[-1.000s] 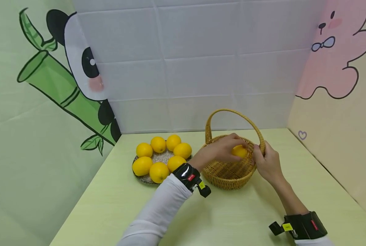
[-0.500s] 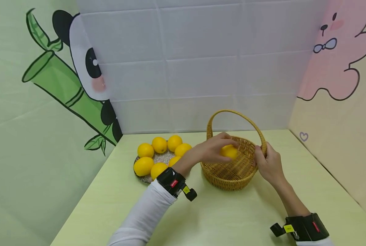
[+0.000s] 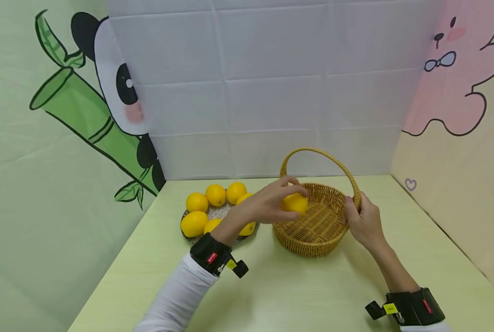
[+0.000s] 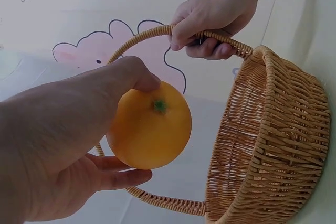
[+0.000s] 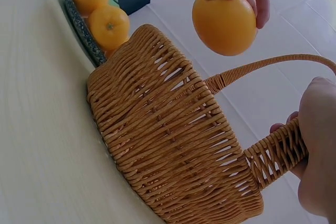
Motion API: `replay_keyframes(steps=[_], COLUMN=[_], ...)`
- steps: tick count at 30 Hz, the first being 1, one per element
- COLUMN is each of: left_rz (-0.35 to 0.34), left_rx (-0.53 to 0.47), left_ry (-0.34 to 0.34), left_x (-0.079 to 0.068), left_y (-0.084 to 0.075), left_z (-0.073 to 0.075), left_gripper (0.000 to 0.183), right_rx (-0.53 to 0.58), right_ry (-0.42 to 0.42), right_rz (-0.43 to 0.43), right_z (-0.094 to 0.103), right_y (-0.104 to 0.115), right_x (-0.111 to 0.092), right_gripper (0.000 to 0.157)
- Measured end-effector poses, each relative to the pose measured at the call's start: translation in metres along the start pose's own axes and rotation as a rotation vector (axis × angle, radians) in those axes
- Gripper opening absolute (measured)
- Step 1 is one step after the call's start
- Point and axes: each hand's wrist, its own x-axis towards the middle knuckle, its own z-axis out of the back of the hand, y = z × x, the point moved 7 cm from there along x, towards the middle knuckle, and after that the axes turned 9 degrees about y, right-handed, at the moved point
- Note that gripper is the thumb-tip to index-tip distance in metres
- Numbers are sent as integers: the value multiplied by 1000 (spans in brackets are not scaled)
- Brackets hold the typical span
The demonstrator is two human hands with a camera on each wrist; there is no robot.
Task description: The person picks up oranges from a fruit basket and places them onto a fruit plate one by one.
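In the head view my left hand (image 3: 267, 201) holds an orange (image 3: 295, 204) above the left rim of a wicker basket (image 3: 309, 244). The left wrist view shows this orange (image 4: 152, 129) gripped between thumb and fingers, with its green stem end visible. The right hand (image 3: 365, 221) grips the base of the basket's arched handle (image 3: 313, 150) on the right side, the thumb on the near face. The basket stands upright, and its woven floor shows. Left of it, more oranges (image 3: 195, 224) lie on a dark speckled plate (image 3: 220, 212), partly hidden by my left arm.
The pale yellow table (image 3: 305, 295) runs up to a whitish back wall (image 3: 267, 115). A green left wall with a panda drawing (image 3: 118, 97) and a cream right wall with a pink animal drawing (image 3: 446, 92) flank it. Both wrists wear black straps.
My left hand has moved left with the orange, from over the inside of the basket to its left rim. The right hand keeps its hold on the handle, and the basket stays put.
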Motion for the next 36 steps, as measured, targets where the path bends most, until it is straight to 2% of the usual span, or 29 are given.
replay_keyframes(steps=[7,22,36], left_rz=[9,37,155], left_rx=[-4,-54,-36], left_ry=[-40,-161,-230], left_x=[-26,-80,-115], left_y=[4,27,69], left_z=[14,38,53], left_gripper=[45,43,44], right_rx=[-1,7,30], right_ry=[3,6,12], right_rz=[-2,-22,-23], right_z=[0,0,-1], right_y=[2,2,-2], right_x=[1,1,2], right_gripper=[26,26,26])
